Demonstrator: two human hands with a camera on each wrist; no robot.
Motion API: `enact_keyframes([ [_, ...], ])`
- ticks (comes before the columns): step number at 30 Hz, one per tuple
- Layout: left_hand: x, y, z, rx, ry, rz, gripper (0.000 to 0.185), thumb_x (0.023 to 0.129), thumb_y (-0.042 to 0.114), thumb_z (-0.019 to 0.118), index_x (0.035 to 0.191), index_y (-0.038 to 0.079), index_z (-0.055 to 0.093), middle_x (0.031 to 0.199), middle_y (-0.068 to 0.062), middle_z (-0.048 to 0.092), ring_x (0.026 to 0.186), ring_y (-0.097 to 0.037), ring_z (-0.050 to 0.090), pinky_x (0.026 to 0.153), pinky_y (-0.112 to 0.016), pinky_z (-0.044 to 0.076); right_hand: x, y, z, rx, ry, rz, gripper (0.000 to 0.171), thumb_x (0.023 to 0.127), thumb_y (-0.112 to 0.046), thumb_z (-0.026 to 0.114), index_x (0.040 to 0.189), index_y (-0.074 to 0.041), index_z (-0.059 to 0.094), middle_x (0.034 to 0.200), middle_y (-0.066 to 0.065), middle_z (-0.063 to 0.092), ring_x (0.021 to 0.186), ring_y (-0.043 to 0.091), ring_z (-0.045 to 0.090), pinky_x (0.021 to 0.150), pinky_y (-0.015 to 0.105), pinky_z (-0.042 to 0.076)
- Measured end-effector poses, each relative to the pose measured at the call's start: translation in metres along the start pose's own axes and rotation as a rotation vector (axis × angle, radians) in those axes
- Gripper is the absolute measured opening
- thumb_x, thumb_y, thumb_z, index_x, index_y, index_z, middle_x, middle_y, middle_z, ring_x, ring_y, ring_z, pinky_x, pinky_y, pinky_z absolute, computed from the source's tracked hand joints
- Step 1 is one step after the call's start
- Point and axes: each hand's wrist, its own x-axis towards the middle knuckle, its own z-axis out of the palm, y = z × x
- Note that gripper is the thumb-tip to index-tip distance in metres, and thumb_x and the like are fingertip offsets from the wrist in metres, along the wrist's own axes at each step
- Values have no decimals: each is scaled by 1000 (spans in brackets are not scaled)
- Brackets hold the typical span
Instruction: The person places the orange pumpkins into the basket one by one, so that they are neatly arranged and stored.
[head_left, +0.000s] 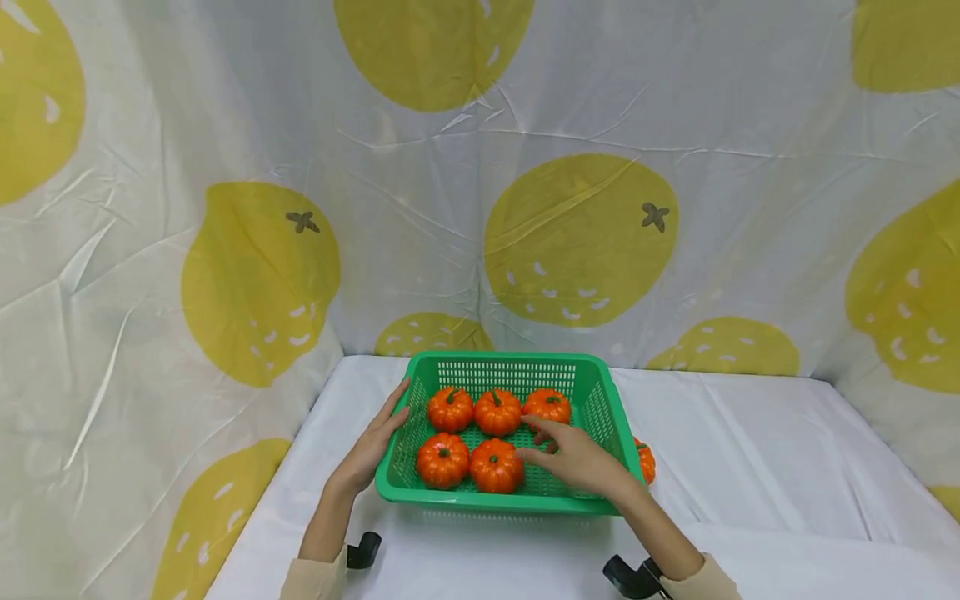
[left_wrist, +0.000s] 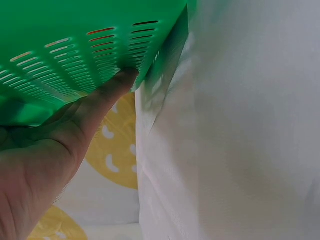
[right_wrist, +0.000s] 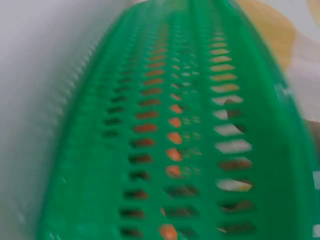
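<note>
Head view: left hand (head_left: 372, 446) lies flat against the green slotted plastic basket (head_left: 600, 400) wall on the white surface (head_left: 750, 467), steadying it. Right hand (head_left: 577, 458), fingers relaxed and empty, hovers over five small orange pumpkins (head_left: 496, 465); a sixth (head_left: 645, 462) sits outside.

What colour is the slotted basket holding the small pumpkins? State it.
Green; the basket shows best in the head view, with orange pumpkins inside.
</note>
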Motion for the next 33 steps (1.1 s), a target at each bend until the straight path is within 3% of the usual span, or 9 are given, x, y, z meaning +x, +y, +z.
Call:
enact_keyframes([
  [5,0,0,-1,0,-3,3,59,114,36,36,167,36,12,176,-6,1,162,-36,1,128,-62,8,-28,13,-43,-19,225,-93,54,103,-34,65,150,-11,53,124,10,72,107,23,68,88,39,56],
  [9,-1,0,-1,0,1,1,59,113,37,37,167,36,12,176,-5,1,162,-35,1,128,-62,8,-58,41,-72,-105,419,-150,48,103,-20,65,149,-11,53,133,11,68,112,18,65,93,23,51],
  [11,-1,0,-1,-4,0,-5,59,113,37,37,167,37,12,176,-5,1,162,-35,2,128,-62,8,-73,62,-79,-140,457,-137,51,102,-17,67,150,-12,52,137,10,65,115,7,59,93,13,45],
  [14,-1,-1,-1,3,-9,-7,59,113,38,36,167,36,11,176,-6,0,162,-36,2,128,-63,8,-90,94,-83,-139,417,-115,59,99,-16,71,153,-15,48,144,-2,58,118,-12,50,93,7,39],
  [17,-1,-1,-1,3,-10,-7,60,113,39,37,167,36,11,176,-6,0,162,-37,2,127,-63,8,-101,120,-81,-108,311,-100,69,96,-19,75,157,-19,43,147,-11,52,122,-19,44,95,10,41],
  [19,0,-1,-2,2,-10,-5,60,113,39,36,167,36,11,176,-6,-1,162,-36,2,127,-63,9,-105,132,-77,-79,242,-97,74,95,-22,77,159,-21,40,151,-8,50,125,-18,44,96,14,45],
  [22,-1,-1,-3,-3,-11,-8,59,113,38,36,167,37,11,176,-5,-2,162,-36,2,127,-62,10,-106,145,-67,-53,186,-96,80,92,-28,80,160,-21,38,154,7,51,127,-15,47,98,19,49],
  [25,-1,-1,-3,-2,-15,-11,59,113,38,35,167,37,10,176,-5,-2,162,-36,2,127,-61,11,-102,152,-57,-40,186,-110,84,89,-30,83,160,-20,39,155,13,51,128,-11,51,100,20,49],
  [33,-1,0,-2,-6,-13,-15,60,113,39,36,167,36,10,176,-6,-2,162,-36,3,127,-61,11,-91,154,-44,-91,253,-196,87,82,-31,89,156,-19,46,151,1,57,126,-15,47,97,17,48],
])
